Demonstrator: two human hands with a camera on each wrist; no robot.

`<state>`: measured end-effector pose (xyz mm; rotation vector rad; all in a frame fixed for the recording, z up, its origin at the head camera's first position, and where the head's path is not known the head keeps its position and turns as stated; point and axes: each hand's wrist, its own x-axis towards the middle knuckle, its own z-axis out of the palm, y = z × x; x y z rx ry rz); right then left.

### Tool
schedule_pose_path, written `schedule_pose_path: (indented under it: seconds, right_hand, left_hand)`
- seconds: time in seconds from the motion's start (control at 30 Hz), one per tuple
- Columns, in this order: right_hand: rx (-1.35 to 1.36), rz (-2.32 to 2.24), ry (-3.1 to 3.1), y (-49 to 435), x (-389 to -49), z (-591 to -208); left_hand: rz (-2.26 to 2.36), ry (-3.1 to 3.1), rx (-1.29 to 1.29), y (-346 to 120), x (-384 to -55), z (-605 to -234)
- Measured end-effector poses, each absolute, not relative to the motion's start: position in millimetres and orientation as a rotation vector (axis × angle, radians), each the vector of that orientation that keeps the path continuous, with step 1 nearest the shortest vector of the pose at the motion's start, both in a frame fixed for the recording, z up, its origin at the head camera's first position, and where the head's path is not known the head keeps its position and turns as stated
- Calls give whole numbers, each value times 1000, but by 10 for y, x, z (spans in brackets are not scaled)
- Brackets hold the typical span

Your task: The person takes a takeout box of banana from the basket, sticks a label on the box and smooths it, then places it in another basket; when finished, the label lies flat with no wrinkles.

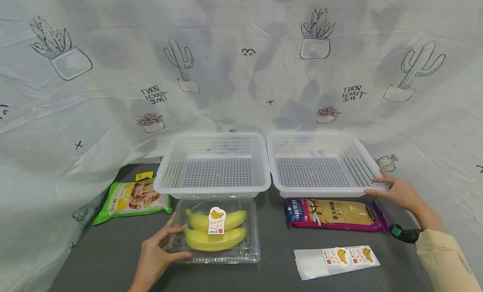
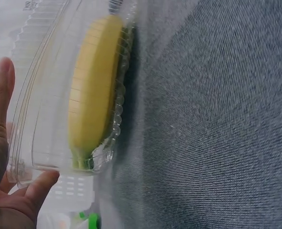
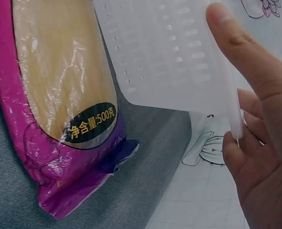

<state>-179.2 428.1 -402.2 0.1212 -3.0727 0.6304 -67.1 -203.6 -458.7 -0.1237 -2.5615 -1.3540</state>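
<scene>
A clear plastic clamshell box (image 1: 250, 241) holds two yellow bananas (image 1: 216, 240), with a banana-printed label (image 1: 216, 220) on its lid. My left hand (image 1: 154, 250) grips the box by its left end, thumb at the front and fingers behind; the left wrist view shows the fingers (image 2: 43, 188) against the plastic. My right hand (image 1: 401, 193) pinches the rim at the front right corner of the right white basket (image 1: 320, 190). In the right wrist view the thumb (image 3: 236, 38) lies over that rim and the fingers curl beneath it.
Another white basket (image 1: 211, 190) stands left, behind the box. A purple pasta bag (image 1: 336, 215) lies before the right basket, a label strip (image 1: 336, 260) nearer me. At left lie a green-edged food bag (image 1: 132, 197) and a small yellow packet (image 1: 144, 175). A printed curtain (image 1: 241, 74) hangs behind.
</scene>
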Motion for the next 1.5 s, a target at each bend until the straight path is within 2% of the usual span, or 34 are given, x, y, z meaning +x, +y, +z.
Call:
schedule_pose_path:
  seconds: [0.4,0.67,1.0,1.5]
  right_hand:
    - [121,588,-3108,4417,-1847,-3988]
    - [125,586,-3095,4385,-1904,-3957]
    - [118,589,-3109,4386,-1896,-3949]
    - [83,541,-3099,4398,-1935,-3995]
  left_hand:
    - [-1460,-2615,83,-2006,-426,-4121]
    - [-1368,-2614,45,-1992,-442,-3733]
    - [-1308,-2539,-123,-1922,-811,-3449]
    - [-1438,-2454,-208,-1716,-1450,-3507]
